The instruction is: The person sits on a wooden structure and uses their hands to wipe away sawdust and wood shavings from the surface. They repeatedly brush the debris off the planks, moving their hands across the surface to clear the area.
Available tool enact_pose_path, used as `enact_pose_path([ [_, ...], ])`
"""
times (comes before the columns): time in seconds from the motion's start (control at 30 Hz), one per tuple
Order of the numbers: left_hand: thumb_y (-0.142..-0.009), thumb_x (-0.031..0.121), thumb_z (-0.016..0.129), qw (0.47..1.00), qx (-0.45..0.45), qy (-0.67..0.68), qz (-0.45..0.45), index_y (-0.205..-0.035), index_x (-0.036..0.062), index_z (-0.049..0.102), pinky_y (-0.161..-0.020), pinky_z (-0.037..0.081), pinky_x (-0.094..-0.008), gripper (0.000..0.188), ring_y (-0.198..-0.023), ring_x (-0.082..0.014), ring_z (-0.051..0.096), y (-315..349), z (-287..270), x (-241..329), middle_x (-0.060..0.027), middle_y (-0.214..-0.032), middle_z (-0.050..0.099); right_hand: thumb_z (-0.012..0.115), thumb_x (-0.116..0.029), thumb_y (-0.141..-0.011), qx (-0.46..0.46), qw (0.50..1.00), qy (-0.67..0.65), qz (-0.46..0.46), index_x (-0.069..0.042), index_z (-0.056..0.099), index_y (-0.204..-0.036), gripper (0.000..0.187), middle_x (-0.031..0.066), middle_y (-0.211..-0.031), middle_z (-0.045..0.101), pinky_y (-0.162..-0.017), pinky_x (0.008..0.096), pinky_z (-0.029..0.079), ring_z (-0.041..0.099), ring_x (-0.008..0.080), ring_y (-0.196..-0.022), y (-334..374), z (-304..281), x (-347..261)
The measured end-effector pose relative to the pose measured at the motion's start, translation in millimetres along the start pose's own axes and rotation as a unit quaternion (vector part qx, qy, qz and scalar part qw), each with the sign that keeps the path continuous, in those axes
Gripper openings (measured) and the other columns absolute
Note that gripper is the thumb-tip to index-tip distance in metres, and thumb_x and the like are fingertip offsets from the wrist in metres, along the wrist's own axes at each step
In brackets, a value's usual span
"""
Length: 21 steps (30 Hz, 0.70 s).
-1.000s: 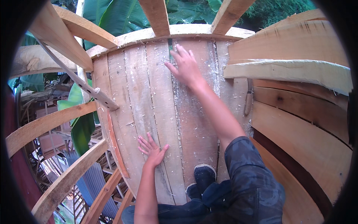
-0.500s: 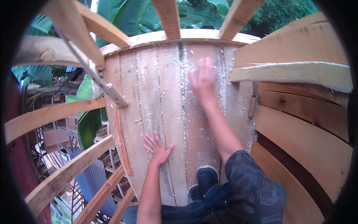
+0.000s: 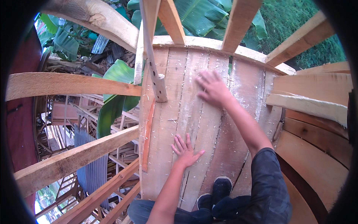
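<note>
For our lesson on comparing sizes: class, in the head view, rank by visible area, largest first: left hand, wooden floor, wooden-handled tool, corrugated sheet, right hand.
1. Wooden floor
2. Corrugated sheet, partly covered
3. Left hand and right hand: too alike to rank, the right being blurred
4. Wooden-handled tool

The floorboards (image 3: 167,130) are pale tan, one plank (image 3: 223,158) pinkish brown, speckled with cream wood shavings (image 3: 172,120). A wooden strip (image 3: 148,138) is orange-brown. The sleeve (image 3: 267,179) is mottled blue-grey, the trousers (image 3: 186,216) navy, the banana leaf (image 3: 110,121) green, the ridged corrugated sheet (image 3: 89,166) striped grey-blue, the leftmost panel (image 3: 22,115) maroon.
</note>
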<state>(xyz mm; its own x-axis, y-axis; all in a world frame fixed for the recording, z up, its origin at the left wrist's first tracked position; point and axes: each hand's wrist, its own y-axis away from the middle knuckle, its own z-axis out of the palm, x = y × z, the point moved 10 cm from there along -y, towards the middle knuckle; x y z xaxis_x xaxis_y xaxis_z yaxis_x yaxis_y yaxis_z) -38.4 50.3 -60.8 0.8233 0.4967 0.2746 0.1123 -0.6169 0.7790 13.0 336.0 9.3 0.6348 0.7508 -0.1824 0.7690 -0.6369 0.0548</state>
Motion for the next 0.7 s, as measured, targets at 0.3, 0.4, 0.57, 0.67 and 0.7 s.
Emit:
enact_pose_path([
  [0.3, -0.076, 0.071, 0.054, 0.999, -0.036, 0.011, -0.002, -0.143, 0.0036, -0.024, -0.097, -0.020, -0.0659, 0.123, -0.128, -0.0474, -0.036, 0, -4, 12, -0.0369, -0.140, -0.032, 0.041, -0.054, -0.092, 0.097, 0.994, -0.018, 0.056, -0.009, 0.035, -0.142, 0.068, 0.0122, -0.150, 0.029, -0.116, 0.0437, 0.013, 0.023, 0.0227, -0.141, -78, -11, 23],
  [0.4, -0.076, 0.071, 0.055, 0.999, -0.037, 0.009, -0.004, -0.142, 0.0032, -0.024, -0.097, -0.020, -0.0661, 0.123, -0.128, -0.0477, -0.036, 4, -4, 4, -0.0374, -0.139, -0.032, 0.043, -0.055, -0.091, 0.075, 0.976, -0.026, 0.205, -0.005, 0.038, -0.140, 0.070, 0.0153, -0.148, 0.031, -0.115, 0.0434, 0.017, 0.024, 0.0256, -0.140, -65, -6, 43],
  [0.57, -0.075, 0.071, 0.055, 1.000, -0.032, 0.000, 0.000, -0.142, 0.0023, -0.024, -0.097, -0.019, -0.0666, 0.124, -0.128, -0.0483, -0.036, 4, -6, 5, -0.0380, -0.139, -0.032, 0.042, -0.054, -0.092, 0.078, 0.980, 0.003, 0.184, -0.005, 0.039, -0.139, 0.069, 0.0157, -0.145, 0.037, -0.112, 0.0463, 0.022, 0.029, 0.0266, -0.138, -45, -20, 58],
  [0.67, -0.076, 0.070, 0.056, 1.000, -0.021, -0.005, 0.011, -0.142, 0.0023, -0.023, -0.097, -0.019, -0.0667, 0.124, -0.129, -0.0483, -0.035, -1, -3, 13, -0.0381, -0.139, -0.032, 0.041, -0.054, -0.093, 0.137, 0.990, 0.024, 0.025, -0.004, 0.038, -0.139, 0.068, 0.0154, -0.143, 0.039, -0.113, 0.0459, 0.021, 0.032, 0.0277, -0.136, -41, -16, 41],
  [0.7, -0.076, 0.070, 0.056, 1.000, -0.025, -0.004, 0.006, -0.143, 0.0023, -0.023, -0.097, -0.019, -0.0666, 0.124, -0.129, -0.0483, -0.035, 0, -3, 10, -0.0380, -0.139, -0.032, 0.040, -0.055, -0.093, 0.132, 0.985, 0.006, 0.107, -0.004, 0.038, -0.139, 0.069, 0.0143, -0.144, 0.038, -0.113, 0.0459, 0.020, 0.031, 0.0273, -0.136, -35, -15, 57],
])
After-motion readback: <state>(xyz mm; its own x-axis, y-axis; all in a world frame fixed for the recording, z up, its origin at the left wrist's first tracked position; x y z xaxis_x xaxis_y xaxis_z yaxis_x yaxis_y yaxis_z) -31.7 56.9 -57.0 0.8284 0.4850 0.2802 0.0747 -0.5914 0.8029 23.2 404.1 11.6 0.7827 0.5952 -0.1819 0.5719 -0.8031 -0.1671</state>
